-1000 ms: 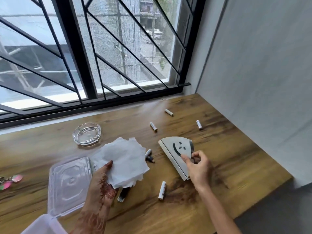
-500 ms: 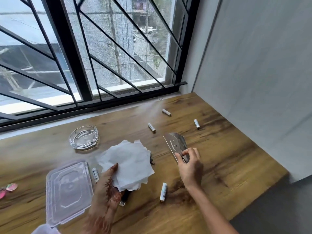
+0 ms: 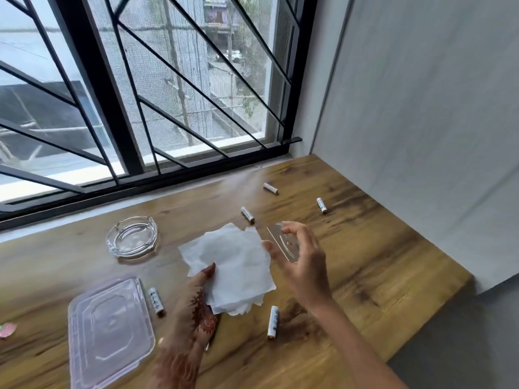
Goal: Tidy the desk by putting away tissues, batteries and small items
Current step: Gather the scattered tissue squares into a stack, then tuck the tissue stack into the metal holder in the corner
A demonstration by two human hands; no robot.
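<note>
The left hand [image 3: 191, 318] pinches a stack of thin white tissues [image 3: 233, 262] above the wooden desk [image 3: 379, 262], while the right hand [image 3: 306, 259], fingers curled, holds a pale fan-shaped smiley-face holder [image 3: 282, 244] just beside the stack's right edge.

Soft window [image 3: 179, 88] daylight, slight motion blur

1. The left hand [image 3: 191, 313], with a henna pattern on its back, comes in from the lower edge. Its thumb lies on top of a stack of tissues [image 3: 236, 262] and its fingers are hidden beneath, pinching the stack.
2. The right hand [image 3: 303, 262] is up in the air, palm turned left. It holds a flat smiley-face piece [image 3: 280, 241] by its edges between thumb and curled fingertips.
3. The bare right forearm [image 3: 354, 335] slants in from the lower right.
</note>
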